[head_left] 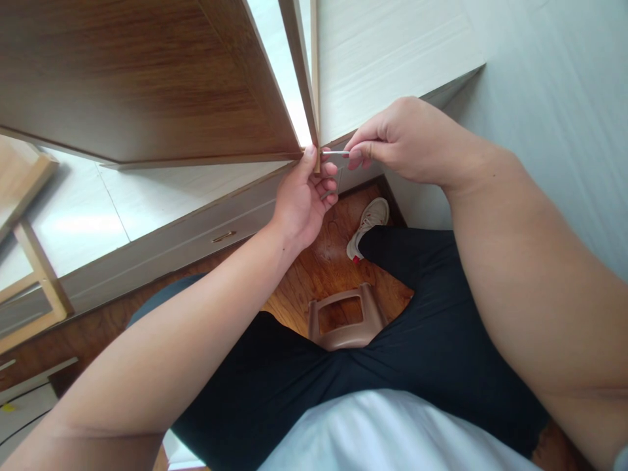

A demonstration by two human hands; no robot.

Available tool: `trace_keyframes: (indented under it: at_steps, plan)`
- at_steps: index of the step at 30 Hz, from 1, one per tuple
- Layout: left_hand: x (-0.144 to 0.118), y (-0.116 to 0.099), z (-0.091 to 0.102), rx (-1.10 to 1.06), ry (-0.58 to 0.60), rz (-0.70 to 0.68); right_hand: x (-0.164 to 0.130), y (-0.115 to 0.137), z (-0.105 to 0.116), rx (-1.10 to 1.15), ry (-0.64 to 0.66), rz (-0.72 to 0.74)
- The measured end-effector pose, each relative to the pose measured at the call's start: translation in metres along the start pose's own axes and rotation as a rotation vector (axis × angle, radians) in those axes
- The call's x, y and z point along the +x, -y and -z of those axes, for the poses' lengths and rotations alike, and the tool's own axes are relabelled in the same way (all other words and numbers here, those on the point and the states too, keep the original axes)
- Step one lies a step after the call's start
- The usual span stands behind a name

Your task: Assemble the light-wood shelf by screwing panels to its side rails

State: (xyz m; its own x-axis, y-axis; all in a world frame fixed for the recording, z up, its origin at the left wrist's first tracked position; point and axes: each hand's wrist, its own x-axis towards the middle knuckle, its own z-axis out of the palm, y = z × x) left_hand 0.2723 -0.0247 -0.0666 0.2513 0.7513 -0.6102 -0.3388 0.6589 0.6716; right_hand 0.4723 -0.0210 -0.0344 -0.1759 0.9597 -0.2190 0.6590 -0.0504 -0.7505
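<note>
A brown wooden panel (157, 85) stands on a pale worktop, with a narrow wooden post (303, 72) meeting its lower right corner. My left hand (307, 199) is closed around that corner at the foot of the post, thumb on the near face and fingers curled beneath. From the right, my right hand (397, 140) pinches a thin silver metal rod (335, 152) between thumb and fingers. The rod lies level, and its far tip meets the post's outer side beside my left fingertips. Its other end is hidden in my right fingers.
The pale worktop (387, 46) runs behind the panel, above a drawer front with a handle (224, 237). Other wooden frame pieces (46, 288) are at the left. A brown plastic stool (343, 337) shows between my legs, above the wooden floor (333, 245).
</note>
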Motion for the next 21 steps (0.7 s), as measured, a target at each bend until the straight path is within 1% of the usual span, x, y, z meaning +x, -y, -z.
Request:
trace_keyframes:
  at_steps: [2, 4, 10, 16, 21]
  plan:
    - [0.000, 0.000, 0.000, 0.007, -0.007, 0.007, 0.001, 0.003, 0.000, -0.058, 0.045, 0.059]
    - [0.000, 0.000, 0.000, 0.011, -0.012, 0.009, 0.001, 0.004, -0.001, -0.077, 0.055, 0.082]
    - [-0.004, -0.004, -0.004, 0.052, -0.034, 0.029, 0.005, 0.001, -0.004, -0.038, 0.076, 0.066]
    - [-0.003, -0.004, -0.002, 0.014, 0.007, 0.020, 0.009, -0.003, -0.008, -0.122, 0.094, 0.072]
    - [-0.002, -0.002, 0.000, 0.013, 0.003, 0.022, 0.012, -0.008, -0.013, -0.126, 0.113, 0.063]
